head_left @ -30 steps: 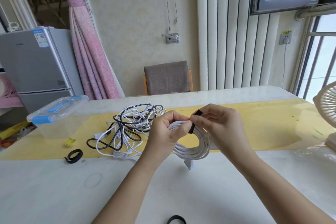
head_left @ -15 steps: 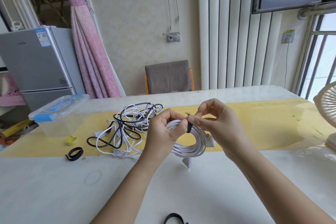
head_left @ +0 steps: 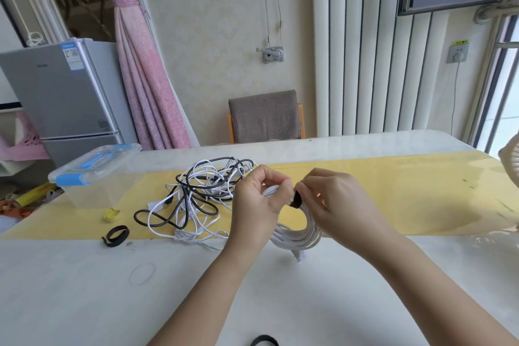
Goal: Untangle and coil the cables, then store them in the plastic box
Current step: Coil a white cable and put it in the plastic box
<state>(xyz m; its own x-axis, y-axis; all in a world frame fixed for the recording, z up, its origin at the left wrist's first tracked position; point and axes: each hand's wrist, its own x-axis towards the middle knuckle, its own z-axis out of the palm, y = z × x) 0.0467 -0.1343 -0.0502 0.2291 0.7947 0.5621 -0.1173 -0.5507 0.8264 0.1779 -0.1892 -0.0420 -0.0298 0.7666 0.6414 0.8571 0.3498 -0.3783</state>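
1. The box [head_left: 90,194] sits far left with its lid on and blue latches down, well apart from my hands. Nothing can go in until it is opened.
2. In front of it lie a yellow scrap [head_left: 112,215] (I cannot tell what it is) and a loose black strap [head_left: 115,235] on the table [head_left: 84,289].
3. The tangle [head_left: 202,196] of black and white cables lies on the yellow runner [head_left: 407,194], just beside my left hand and not yet sorted. I cannot count the cables in it.
4. My left hand [head_left: 258,205] has its fingers curled round the top of the white coil [head_left: 297,236], holding it upright over the table. A plug end [head_left: 298,254] pokes down below it.
5. A black tie [head_left: 296,200] wraps the coil's top between my hands, and my right hand [head_left: 337,205] pinches it with thumb and fingertips. I judge this to be the binding of the first coil. The next move calls for pressing the tie snug onto itself while the left hand keeps the loops from springing apart.
6. My fingers hide whether the tie's end is fastened. A second strap [head_left: 264,341] is cut off at the bottom edge, and a fan [head_left: 509,166] at the right edge.
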